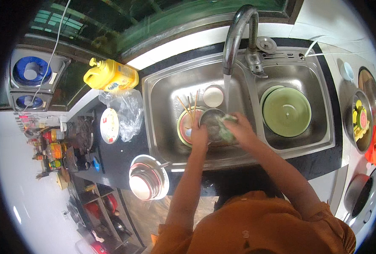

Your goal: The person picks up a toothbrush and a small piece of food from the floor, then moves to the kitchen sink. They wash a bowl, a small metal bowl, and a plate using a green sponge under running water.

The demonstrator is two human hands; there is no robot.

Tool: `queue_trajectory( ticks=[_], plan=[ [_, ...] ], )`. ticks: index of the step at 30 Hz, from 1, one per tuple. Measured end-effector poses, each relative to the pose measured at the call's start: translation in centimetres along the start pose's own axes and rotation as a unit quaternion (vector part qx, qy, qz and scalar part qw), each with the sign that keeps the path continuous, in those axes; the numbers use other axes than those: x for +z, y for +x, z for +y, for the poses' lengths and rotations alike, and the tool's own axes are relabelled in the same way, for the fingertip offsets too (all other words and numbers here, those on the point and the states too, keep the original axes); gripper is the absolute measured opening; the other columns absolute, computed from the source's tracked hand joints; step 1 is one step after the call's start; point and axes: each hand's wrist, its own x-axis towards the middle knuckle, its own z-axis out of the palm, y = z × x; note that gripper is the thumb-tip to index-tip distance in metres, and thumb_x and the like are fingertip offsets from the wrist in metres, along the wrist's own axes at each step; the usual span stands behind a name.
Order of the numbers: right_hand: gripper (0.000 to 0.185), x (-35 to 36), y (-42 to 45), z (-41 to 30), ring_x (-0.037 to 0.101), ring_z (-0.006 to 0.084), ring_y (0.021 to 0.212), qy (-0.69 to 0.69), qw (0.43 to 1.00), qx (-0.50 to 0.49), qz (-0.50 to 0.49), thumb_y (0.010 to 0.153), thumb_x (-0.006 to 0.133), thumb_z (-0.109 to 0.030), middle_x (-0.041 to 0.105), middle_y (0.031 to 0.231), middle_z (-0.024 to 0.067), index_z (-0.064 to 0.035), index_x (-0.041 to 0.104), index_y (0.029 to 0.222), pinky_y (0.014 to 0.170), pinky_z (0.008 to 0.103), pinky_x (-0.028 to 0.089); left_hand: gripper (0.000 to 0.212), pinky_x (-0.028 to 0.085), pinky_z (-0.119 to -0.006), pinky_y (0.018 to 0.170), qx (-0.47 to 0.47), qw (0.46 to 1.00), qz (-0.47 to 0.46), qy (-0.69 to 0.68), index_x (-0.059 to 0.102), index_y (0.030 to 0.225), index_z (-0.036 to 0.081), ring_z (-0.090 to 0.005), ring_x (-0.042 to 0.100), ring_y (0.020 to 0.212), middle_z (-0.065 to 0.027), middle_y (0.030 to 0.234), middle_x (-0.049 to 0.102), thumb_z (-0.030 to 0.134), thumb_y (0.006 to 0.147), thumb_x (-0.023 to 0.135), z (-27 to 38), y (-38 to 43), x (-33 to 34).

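Note:
My left hand (pixel 200 138) grips the rim of a round metal bowl (pixel 212 122), tilted over the left sink basin (pixel 165 127). In my right hand (pixel 239 128) is a green scrubbing cloth (pixel 225 127), blurred, pressed at the bowl's right side. Water falls from the faucet (pixel 237 41) just behind the bowl. Left of the bowl, a stack of dishes (pixel 182 129) sits in the basin, partly hidden by my left hand. Several chopsticks (pixel 189 106) lean up from it. A small white bowl (pixel 213 96) rests farther back in the basin.
Green bowls (pixel 286 111) stand in the right basin. On the left counter are a yellow detergent jug (pixel 113 75), a clear plastic bag (pixel 131 114), a patterned plate (pixel 109 125) and stacked white bowls (pixel 145 182) near the front edge. A metal basin (pixel 359 122) holding food pieces stands far right.

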Motion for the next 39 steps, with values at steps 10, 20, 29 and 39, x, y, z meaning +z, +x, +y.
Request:
queue_trajectory(
  ticks=[10,20,29,39],
  plan=[
    [0.018,1.5,0.4,3.6,0.051,0.0271,0.087,-0.695,0.581,-0.340,-0.254,0.067,0.055,-0.018,0.059,0.081,0.0115,-0.0058,0.063,0.078,0.074,0.0352,0.038,0.039,0.042,-0.033,0.076,0.028,0.984,0.012,0.176,0.045,0.112,0.001,-0.0267,0.054,0.087,-0.0162,0.095,0.055,-0.003,0.073,0.041,-1.9,-2.9,-1.6],
    [0.017,2.7,2.4,5.9,0.053,0.0301,0.080,-0.513,0.799,-0.310,-0.043,0.067,0.055,-0.011,0.054,0.087,0.0171,-0.0013,0.058,0.081,0.067,0.0383,0.044,0.070,0.049,-0.054,0.067,-0.255,0.940,-0.149,-0.168,0.020,0.124,0.016,-0.0361,0.055,0.086,-0.0185,0.106,0.045,-0.008,0.061,0.039,1.4,-6.1,-0.3],
    [0.021,0.9,-2.0,-2.0,0.051,0.0294,0.089,-0.726,0.527,-0.180,-0.404,0.065,0.061,-0.014,0.054,0.097,0.0165,-0.0027,0.061,0.082,0.066,0.0389,0.044,0.074,0.045,-0.063,0.067,-0.243,0.950,-0.153,-0.119,0.021,0.124,0.017,-0.0436,0.049,0.094,-0.0180,0.108,0.043,-0.011,0.057,0.036,1.9,-6.5,-0.6],
    [0.017,2.0,3.0,6.2,0.054,0.0334,0.078,-0.500,0.782,-0.355,-0.110,0.065,0.055,-0.012,0.054,0.083,0.0174,-0.0008,0.056,0.077,0.062,0.0415,0.044,0.069,0.044,-0.060,0.074,-0.273,0.930,-0.132,-0.206,0.026,0.120,0.015,-0.0394,0.048,0.098,-0.0190,0.111,0.040,-0.013,0.058,0.037,2.1,-5.9,0.5]
  ],
)
